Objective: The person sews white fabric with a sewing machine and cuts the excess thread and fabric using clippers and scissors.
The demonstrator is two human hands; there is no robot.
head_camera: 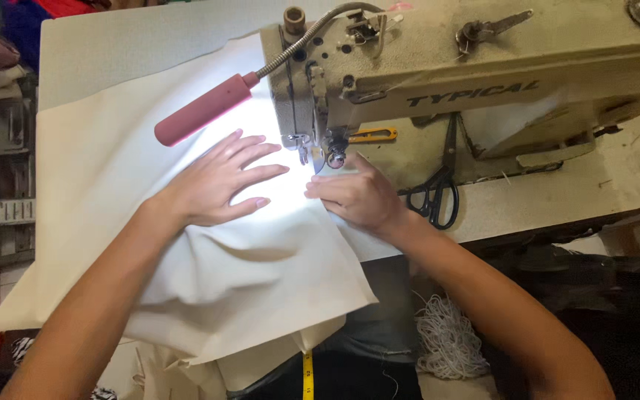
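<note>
Cream sewing machine (pixel 483 67) standing on the worn table (pixel 557 200), white cloth (pixel 187 244) spread beneath its presser foot (pixel 301 144) and draping off the near edge. Left hand (pixel 212 185) flat on the cloth, fingers splayed wide, gripping nothing. Right hand (pixel 357 196) just beside the foot, fingers curled, seemingly pinching the cloth's edge; black scissors (pixel 438 192) close by.

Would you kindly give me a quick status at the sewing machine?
Left hand flat on cream fabric. Right hand pinching its edge by presser foot. Black scissors alongside.
</note>
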